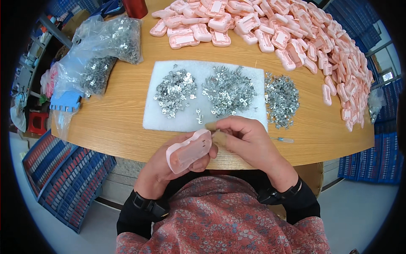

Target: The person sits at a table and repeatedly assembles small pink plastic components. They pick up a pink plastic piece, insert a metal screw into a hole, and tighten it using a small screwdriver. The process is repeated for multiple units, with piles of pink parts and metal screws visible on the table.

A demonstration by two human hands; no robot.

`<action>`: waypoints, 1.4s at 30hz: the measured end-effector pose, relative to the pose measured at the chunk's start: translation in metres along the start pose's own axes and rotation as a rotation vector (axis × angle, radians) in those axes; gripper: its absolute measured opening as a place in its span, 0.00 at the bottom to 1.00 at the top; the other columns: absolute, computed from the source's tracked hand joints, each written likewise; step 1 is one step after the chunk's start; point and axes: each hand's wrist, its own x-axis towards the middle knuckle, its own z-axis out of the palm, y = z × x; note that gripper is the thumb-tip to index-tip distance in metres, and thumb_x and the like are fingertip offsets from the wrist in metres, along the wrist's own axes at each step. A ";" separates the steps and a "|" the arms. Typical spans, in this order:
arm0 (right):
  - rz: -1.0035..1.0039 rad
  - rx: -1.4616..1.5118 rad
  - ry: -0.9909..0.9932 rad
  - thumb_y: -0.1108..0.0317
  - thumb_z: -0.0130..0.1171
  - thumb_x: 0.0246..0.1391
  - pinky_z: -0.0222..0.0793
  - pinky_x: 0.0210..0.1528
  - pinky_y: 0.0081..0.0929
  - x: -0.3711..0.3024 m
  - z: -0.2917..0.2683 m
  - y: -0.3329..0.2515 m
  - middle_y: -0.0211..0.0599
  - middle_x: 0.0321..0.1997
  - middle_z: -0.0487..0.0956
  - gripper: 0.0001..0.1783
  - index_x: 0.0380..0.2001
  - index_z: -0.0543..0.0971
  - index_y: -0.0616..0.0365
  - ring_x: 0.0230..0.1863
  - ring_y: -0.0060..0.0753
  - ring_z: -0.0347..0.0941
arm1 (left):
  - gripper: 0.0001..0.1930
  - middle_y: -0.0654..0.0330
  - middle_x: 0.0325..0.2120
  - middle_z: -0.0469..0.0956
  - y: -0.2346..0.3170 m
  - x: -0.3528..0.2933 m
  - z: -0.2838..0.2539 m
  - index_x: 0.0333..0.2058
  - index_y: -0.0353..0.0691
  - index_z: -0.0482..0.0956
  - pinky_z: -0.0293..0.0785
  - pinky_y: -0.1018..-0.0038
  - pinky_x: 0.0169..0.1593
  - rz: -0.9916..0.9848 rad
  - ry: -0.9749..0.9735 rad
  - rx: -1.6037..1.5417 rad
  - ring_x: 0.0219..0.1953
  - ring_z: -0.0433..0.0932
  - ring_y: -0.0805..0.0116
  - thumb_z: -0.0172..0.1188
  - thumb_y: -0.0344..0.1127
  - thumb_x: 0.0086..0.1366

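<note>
My left hand (153, 170) is wrapped round a pale pink plastic casing (189, 153), held tilted above the table's near edge with its hollow side showing. At the casing's far right end, my right hand (256, 146) has its thumb and forefinger pinched together, both tips in tan covers. Whatever lies between those fingertips is too small to make out. Just beyond the hands, a few loose metal clips (199, 117) rest on a white foam sheet (149, 111). Two heaps of small silvery metal pieces lie on that sheet, a left heap (174, 91) and a larger middle heap (230, 91).
Another metal heap (282, 101) sits right of the sheet, with a thin tool (283, 139) nearer me. Many pink casings (296, 31) cover the table's far and right side. Clear bags of metal parts (122, 40) and a blue foam piece (65, 101) occupy the left.
</note>
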 end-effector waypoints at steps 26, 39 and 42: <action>-0.045 -0.584 0.590 0.73 0.67 0.52 0.72 0.35 0.21 -0.093 -0.119 0.029 0.32 0.31 0.80 0.12 0.40 0.79 0.60 0.31 0.21 0.76 | 0.29 0.63 0.43 0.77 -0.007 0.055 0.060 0.68 0.38 0.59 0.75 0.76 0.47 -0.387 -0.090 0.647 0.42 0.77 0.75 0.55 0.40 0.73; -0.172 -0.601 0.500 0.77 0.64 0.47 0.67 0.30 0.21 -0.085 -0.135 0.030 0.34 0.27 0.74 0.08 0.33 0.80 0.61 0.27 0.26 0.72 | 0.25 0.60 0.35 0.79 -0.021 0.084 0.078 0.61 0.33 0.68 0.81 0.71 0.42 -0.173 0.217 0.433 0.35 0.80 0.71 0.60 0.29 0.66; -0.274 -0.611 0.322 0.77 0.63 0.41 0.70 0.32 0.31 -0.083 -0.115 0.011 0.36 0.29 0.74 0.13 0.34 0.78 0.59 0.31 0.36 0.74 | 0.28 0.60 0.34 0.78 -0.029 0.093 0.075 0.61 0.32 0.67 0.82 0.69 0.41 -0.143 0.232 0.423 0.34 0.81 0.70 0.62 0.28 0.63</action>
